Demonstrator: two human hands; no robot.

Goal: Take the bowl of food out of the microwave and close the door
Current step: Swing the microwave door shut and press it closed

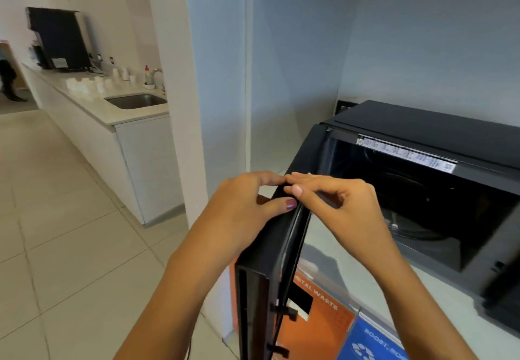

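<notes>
Black microwave (439,145) with a black door (270,252). Orange bin panel (323,320) lettered in white, blue panel (371,345) beside it with a white recycling mark. Pale beige floor tiles (56,233); white worktop (118,112).

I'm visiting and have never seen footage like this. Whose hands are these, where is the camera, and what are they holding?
There is no robot here. A person wears a wide-angle camera on the head, looking forward and down, so you see their own arms. The left hand and right hand both pinch the top edge of the open microwave door, which swings out toward the camera. The microwave sits on a pale counter; its dark cavity shows a turntable, but I can see no bowl inside. Below are orange and blue waste bins. Farther left is a counter with a sink and a coffee machine.
</notes>
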